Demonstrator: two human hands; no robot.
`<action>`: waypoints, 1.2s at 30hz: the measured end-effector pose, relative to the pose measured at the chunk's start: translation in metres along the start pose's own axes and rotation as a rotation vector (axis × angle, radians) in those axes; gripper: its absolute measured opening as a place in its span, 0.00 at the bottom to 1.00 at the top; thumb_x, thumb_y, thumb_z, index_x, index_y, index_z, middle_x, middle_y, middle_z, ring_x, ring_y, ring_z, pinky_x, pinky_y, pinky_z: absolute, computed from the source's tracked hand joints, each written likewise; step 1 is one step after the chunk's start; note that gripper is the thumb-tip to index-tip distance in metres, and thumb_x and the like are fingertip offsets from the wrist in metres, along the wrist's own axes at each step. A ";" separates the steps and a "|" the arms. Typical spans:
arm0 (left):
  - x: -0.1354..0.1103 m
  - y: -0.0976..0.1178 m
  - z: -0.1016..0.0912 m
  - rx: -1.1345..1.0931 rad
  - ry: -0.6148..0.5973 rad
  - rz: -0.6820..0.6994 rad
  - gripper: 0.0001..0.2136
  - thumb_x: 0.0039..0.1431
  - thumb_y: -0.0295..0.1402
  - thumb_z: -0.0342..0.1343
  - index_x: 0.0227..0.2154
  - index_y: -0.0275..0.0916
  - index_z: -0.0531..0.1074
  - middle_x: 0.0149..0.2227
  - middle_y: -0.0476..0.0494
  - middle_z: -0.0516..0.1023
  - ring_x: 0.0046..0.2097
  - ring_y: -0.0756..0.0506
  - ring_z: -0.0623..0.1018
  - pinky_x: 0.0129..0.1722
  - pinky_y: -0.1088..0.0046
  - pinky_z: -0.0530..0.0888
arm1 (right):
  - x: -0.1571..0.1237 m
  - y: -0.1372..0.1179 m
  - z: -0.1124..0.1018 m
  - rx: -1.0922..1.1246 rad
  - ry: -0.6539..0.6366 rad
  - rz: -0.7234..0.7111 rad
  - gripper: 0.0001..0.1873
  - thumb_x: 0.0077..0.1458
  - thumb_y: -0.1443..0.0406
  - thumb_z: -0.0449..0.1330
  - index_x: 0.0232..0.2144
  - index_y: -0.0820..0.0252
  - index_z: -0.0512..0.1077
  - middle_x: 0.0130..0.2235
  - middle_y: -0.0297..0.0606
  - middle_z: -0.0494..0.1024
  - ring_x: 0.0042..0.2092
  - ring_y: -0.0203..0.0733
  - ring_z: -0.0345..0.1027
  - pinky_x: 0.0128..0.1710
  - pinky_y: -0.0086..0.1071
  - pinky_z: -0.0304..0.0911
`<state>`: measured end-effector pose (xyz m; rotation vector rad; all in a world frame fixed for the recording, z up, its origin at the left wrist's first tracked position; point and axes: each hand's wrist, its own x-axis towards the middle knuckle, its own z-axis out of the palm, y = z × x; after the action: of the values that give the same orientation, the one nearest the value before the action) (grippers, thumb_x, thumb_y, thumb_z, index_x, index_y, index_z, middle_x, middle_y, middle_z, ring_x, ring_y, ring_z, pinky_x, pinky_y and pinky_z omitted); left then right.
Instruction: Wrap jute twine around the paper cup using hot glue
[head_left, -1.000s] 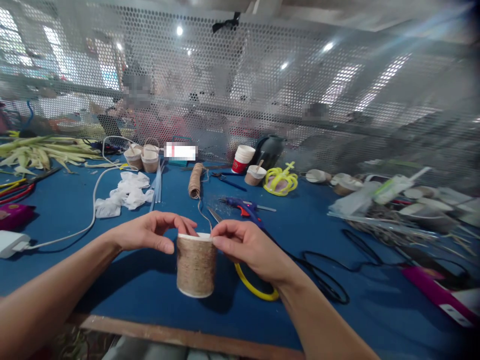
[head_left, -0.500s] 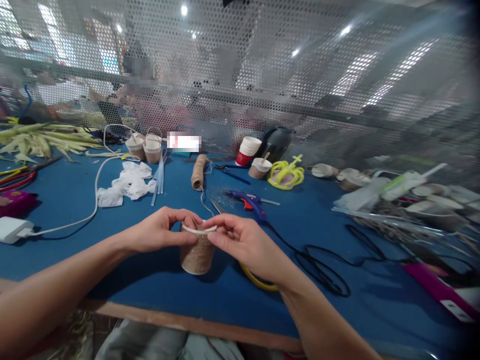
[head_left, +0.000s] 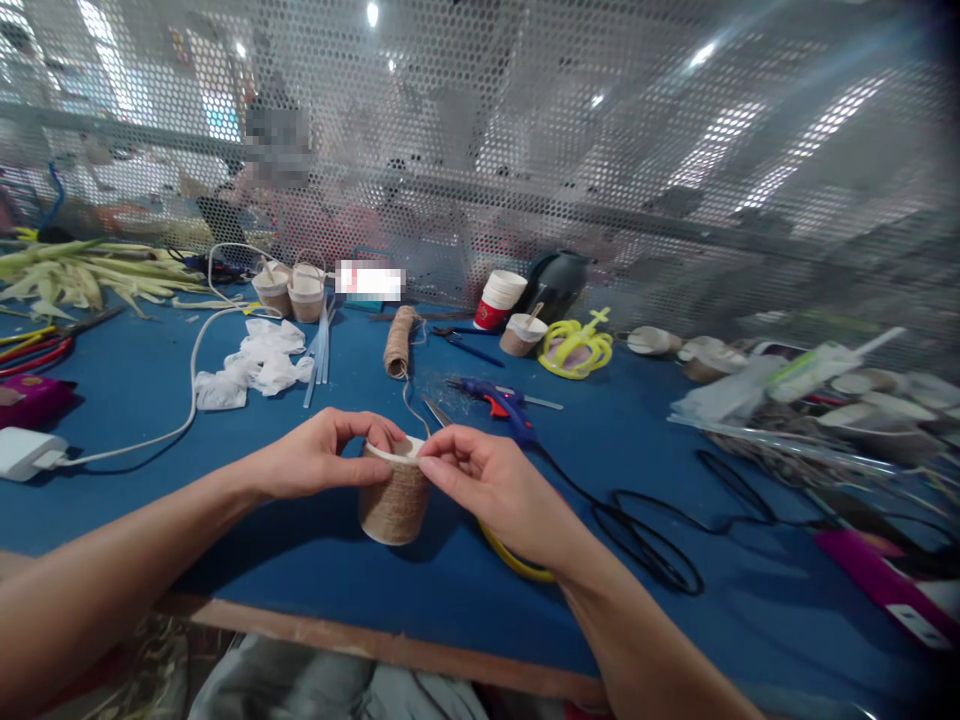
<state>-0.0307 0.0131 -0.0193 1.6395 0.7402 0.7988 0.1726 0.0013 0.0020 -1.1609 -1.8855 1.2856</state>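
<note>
A paper cup [head_left: 394, 510] wrapped in brown twine sits on the blue table in front of me, its white rim and part of its inside showing. My left hand [head_left: 330, 455] grips the rim, thumb outside and fingers reaching in. At the right side of the rim, my right hand [head_left: 480, 480] is closed in a pinch. A strand of twine [head_left: 409, 400] runs from a twine spool [head_left: 397, 342] to its fingertips; the exact grip is partly hidden. Scissors with a yellow handle [head_left: 514, 565] lie partly under my right hand.
Beyond my right hand lies a blue glue gun [head_left: 495, 395] with a looping black cord [head_left: 637, 540]. Clear glue sticks [head_left: 322, 350] and crumpled white material [head_left: 259, 365] are at left. Cups [head_left: 306, 295], a yellow crown-shaped piece [head_left: 576, 350] and a perforated metal screen [head_left: 450, 150] stand farther back.
The cup's opening shows more, and the fingers of my right hand have moved slightly along its rim. My left hand keeps hold of the cup.
</note>
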 end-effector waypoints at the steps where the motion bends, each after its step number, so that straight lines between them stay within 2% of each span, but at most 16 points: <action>1: 0.000 0.000 0.000 0.067 0.015 0.018 0.05 0.50 0.30 0.57 0.25 0.34 0.67 0.41 0.40 0.73 0.47 0.44 0.71 0.49 0.66 0.65 | 0.000 0.000 0.001 -0.014 0.000 0.003 0.07 0.51 0.62 0.56 0.29 0.61 0.68 0.26 0.32 0.68 0.28 0.33 0.60 0.27 0.28 0.55; 4: 0.000 0.001 0.001 0.230 0.041 0.054 0.05 0.49 0.30 0.57 0.26 0.34 0.67 0.38 0.42 0.74 0.46 0.44 0.71 0.47 0.68 0.66 | 0.000 -0.001 0.004 -0.049 -0.010 0.004 0.07 0.52 0.63 0.55 0.29 0.61 0.68 0.26 0.32 0.69 0.28 0.33 0.61 0.27 0.28 0.56; 7: -0.001 0.003 0.003 0.296 0.034 0.043 0.04 0.49 0.29 0.55 0.28 0.35 0.68 0.34 0.44 0.75 0.43 0.45 0.72 0.44 0.69 0.67 | 0.000 -0.002 0.007 -0.081 -0.011 -0.010 0.06 0.52 0.63 0.55 0.29 0.61 0.69 0.28 0.33 0.71 0.29 0.34 0.63 0.29 0.28 0.58; 11: 0.000 0.007 0.005 0.285 0.024 0.027 0.03 0.49 0.28 0.53 0.27 0.34 0.68 0.34 0.44 0.75 0.40 0.46 0.73 0.41 0.71 0.68 | 0.000 -0.004 0.008 -0.105 -0.001 -0.025 0.06 0.52 0.63 0.54 0.30 0.61 0.69 0.29 0.34 0.72 0.29 0.34 0.64 0.29 0.29 0.60; 19: 0.000 0.011 0.010 0.287 0.059 0.011 0.04 0.49 0.30 0.51 0.25 0.35 0.66 0.34 0.42 0.74 0.38 0.45 0.73 0.39 0.69 0.68 | 0.002 -0.006 0.011 -0.111 0.003 -0.059 0.06 0.53 0.64 0.54 0.29 0.60 0.69 0.28 0.34 0.73 0.29 0.35 0.65 0.30 0.29 0.62; 23: 0.000 0.010 0.011 0.255 0.086 -0.011 0.04 0.49 0.30 0.51 0.23 0.35 0.65 0.33 0.43 0.74 0.37 0.46 0.72 0.39 0.69 0.68 | 0.001 -0.005 0.011 -0.067 0.010 -0.063 0.06 0.53 0.64 0.55 0.33 0.60 0.69 0.25 0.31 0.69 0.27 0.33 0.63 0.28 0.29 0.61; 25: -0.001 0.008 0.009 0.210 0.095 -0.015 0.05 0.49 0.31 0.51 0.23 0.35 0.65 0.33 0.43 0.74 0.38 0.46 0.72 0.39 0.69 0.67 | 0.000 -0.004 0.008 -0.002 0.031 -0.047 0.10 0.52 0.62 0.57 0.38 0.59 0.68 0.25 0.30 0.67 0.25 0.32 0.61 0.26 0.28 0.61; 27: -0.001 0.006 0.006 0.138 0.101 -0.016 0.05 0.50 0.31 0.51 0.23 0.35 0.64 0.34 0.42 0.74 0.38 0.45 0.72 0.40 0.68 0.68 | 0.000 -0.001 0.003 0.102 0.058 -0.042 0.13 0.52 0.61 0.58 0.39 0.59 0.66 0.29 0.32 0.69 0.28 0.33 0.65 0.29 0.30 0.63; 31: -0.001 0.005 0.001 0.091 0.145 -0.004 0.07 0.51 0.34 0.52 0.24 0.35 0.64 0.35 0.41 0.74 0.41 0.43 0.73 0.42 0.67 0.68 | 0.003 0.004 -0.005 0.343 0.106 -0.060 0.11 0.50 0.59 0.61 0.34 0.59 0.70 0.35 0.36 0.73 0.38 0.36 0.67 0.41 0.34 0.62; 36: -0.002 0.006 0.001 0.213 0.170 0.008 0.06 0.51 0.32 0.51 0.24 0.36 0.64 0.35 0.41 0.73 0.44 0.42 0.72 0.44 0.65 0.66 | 0.005 0.006 -0.006 0.582 0.048 -0.015 0.06 0.47 0.62 0.64 0.27 0.59 0.74 0.33 0.33 0.72 0.36 0.33 0.64 0.40 0.30 0.59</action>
<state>-0.0305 0.0099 -0.0134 1.7794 0.9667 0.8971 0.1771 0.0089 -0.0013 -0.8521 -1.3387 1.6316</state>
